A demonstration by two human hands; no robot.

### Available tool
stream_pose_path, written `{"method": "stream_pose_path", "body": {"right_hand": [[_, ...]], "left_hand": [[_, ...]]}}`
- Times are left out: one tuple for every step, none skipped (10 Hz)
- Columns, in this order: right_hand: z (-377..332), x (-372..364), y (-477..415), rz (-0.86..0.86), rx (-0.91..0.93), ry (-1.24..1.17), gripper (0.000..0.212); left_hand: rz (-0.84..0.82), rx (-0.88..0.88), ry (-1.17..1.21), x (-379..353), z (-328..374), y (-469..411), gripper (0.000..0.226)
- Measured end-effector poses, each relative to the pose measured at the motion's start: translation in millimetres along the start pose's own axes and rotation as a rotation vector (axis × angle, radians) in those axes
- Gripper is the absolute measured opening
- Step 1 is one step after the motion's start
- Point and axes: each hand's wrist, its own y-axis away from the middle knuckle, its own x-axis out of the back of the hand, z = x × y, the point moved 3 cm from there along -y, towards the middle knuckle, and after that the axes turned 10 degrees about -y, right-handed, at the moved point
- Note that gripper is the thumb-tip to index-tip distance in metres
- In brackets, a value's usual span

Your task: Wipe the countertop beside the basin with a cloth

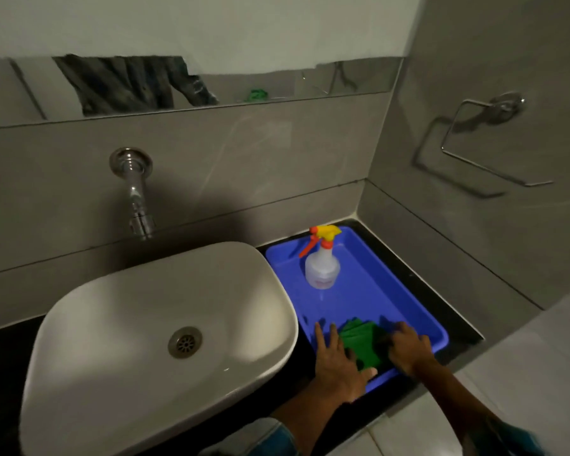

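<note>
A folded green cloth lies in the near end of a blue plastic tray, which sits on the black countertop to the right of the white basin. My left hand rests flat over the tray's near rim, fingers spread, its thumb touching the cloth's left edge. On the cloth's right side lies my right hand, fingers curled onto the fabric. A clear spray bottle with a yellow and orange trigger stands upright at the tray's far end.
A chrome tap juts from the grey tiled wall above the basin. A metal towel ring hangs on the right wall. A mirror strip runs along the wall above. The tray covers most of the countertop right of the basin.
</note>
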Motion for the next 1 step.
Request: {"method": "stream_pose_path", "body": {"right_hand": [[-12.7,8.6,-3.7,0.104,0.023,0.003,0.04]], "left_hand": [[0.11,-0.028,-0.048,1.3,-14.0,-3.3,0.074]]}}
